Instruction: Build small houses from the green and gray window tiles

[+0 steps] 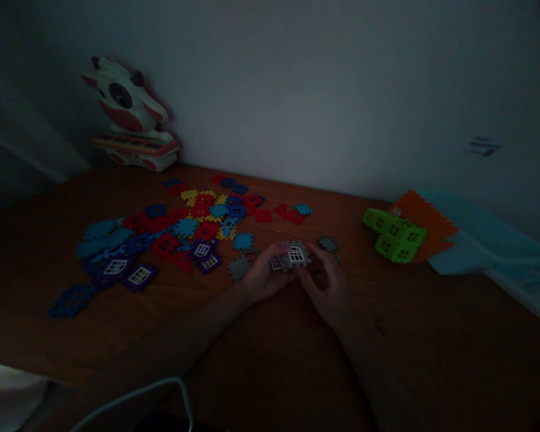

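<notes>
Between my two hands is a small assembly of grey interlocking tiles (296, 254) with white window frames in them. My left hand (266, 275) grips its left side, and my right hand (326, 287) pinches its right edge with thumb and fingers. Close to my left hand lies a loose grey tile (239, 268) on the table. Another grey tile (328, 243) lies just behind my right hand. A light blue tile (243, 241) sits behind my left hand. The picture is dim, so the joints between the held tiles are hard to make out.
A spread pile of red, blue and yellow tiles (202, 210) covers the table's left side, with purple window tiles (140, 276) in front. A cow-shaped toy keyboard (135, 147) stands at the back left. At right are a green block structure (393, 235), orange panels (425, 222) and a pale blue bin (486, 240).
</notes>
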A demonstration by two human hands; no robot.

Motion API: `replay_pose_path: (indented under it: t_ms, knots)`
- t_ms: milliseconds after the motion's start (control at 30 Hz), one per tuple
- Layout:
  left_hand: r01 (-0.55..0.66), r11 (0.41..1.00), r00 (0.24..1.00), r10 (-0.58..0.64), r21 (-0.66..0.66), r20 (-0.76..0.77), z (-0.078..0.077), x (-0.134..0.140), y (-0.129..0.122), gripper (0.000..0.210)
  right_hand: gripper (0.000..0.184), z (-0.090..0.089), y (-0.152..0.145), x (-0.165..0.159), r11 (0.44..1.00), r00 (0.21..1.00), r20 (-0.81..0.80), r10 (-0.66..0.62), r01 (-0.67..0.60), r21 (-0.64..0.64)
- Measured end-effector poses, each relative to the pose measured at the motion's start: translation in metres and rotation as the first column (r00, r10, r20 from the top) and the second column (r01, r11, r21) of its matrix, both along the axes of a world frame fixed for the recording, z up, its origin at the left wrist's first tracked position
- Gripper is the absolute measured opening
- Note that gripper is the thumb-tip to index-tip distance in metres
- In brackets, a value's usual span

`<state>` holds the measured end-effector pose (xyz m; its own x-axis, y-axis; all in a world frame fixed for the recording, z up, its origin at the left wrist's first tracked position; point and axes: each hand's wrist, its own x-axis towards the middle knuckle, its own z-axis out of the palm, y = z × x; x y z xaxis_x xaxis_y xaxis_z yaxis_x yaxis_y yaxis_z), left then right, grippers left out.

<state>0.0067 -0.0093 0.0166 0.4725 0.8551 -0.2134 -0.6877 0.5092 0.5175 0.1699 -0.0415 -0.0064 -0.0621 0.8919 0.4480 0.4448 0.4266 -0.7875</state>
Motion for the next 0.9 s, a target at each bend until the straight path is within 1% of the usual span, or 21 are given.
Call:
replay_pose_path:
  t_ms: [67,233,300,367,467,567,600,700,733,767,833,900]
  knots:
    - [0.021,1.0,1.0,-0.021,-0.013,0.013,-0.002,0.0,0.0,0.024,0.047,0.002,0.0,-0.001,0.999,0.998,0.052,-0.034,0.032,0.043]
    - [0.027,1.0,1.0,-0.027,-0.003,0.007,-0.004,0.001,-0.001,0.018,0.043,0.005,-0.001,-0.002,0.993,0.993,0.106,-0.048,0.036,0.116]
    - [0.034,0.999,0.999,-0.034,-0.008,0.007,-0.003,0.001,-0.002,0.018,0.041,0.006,-0.001,-0.001,0.991,0.993,0.102,-0.06,0.048,0.123]
    - [0.031,0.999,0.999,-0.03,-0.025,0.031,-0.002,0.001,-0.002,0.018,0.036,0.007,0.0,-0.001,0.99,0.993,0.085,-0.087,0.076,0.121]
    - [-0.013,1.0,0.999,0.014,-0.027,0.041,-0.002,0.001,-0.002,0.015,0.028,0.008,0.0,-0.003,0.987,0.991,0.072,-0.109,0.1,0.124]
    - [-0.047,0.999,0.999,0.047,0.001,0.01,-0.003,0.002,-0.001,0.014,0.03,0.006,0.0,-0.005,0.989,0.993,0.068,-0.101,0.093,0.116]
    - [-0.052,0.999,0.999,0.052,0.005,0.0,-0.003,0.002,-0.001,0.015,0.03,0.006,0.0,-0.005,0.989,0.992,0.05,-0.115,0.109,0.103]
    - [-0.109,0.994,0.993,0.109,0.022,-0.038,-0.004,0.004,0.0,0.019,0.025,0.004,-0.002,-0.007,0.977,0.975,-0.073,-0.209,0.211,0.019]
    - [-0.144,0.989,0.988,0.146,0.036,-0.055,-0.004,0.005,0.001,0.021,0.024,0.004,-0.003,-0.007,0.972,0.964,-0.122,-0.236,0.234,-0.031]
    - [-0.178,0.983,0.98,0.182,0.055,-0.076,-0.005,0.006,0.001,0.024,0.025,0.005,-0.003,-0.008,0.968,0.956,-0.167,-0.243,0.23,-0.097]
    - [-0.223,0.969,0.964,0.235,0.104,-0.127,-0.006,0.008,0.0,0.032,0.031,0.008,-0.004,-0.011,0.953,0.944,-0.255,-0.21,0.139,-0.269]
    - [-0.232,0.958,0.945,0.263,0.171,-0.196,-0.008,0.01,-0.001,0.04,0.039,0.01,-0.004,-0.015,0.903,0.917,-0.362,-0.167,-0.006,-0.43]
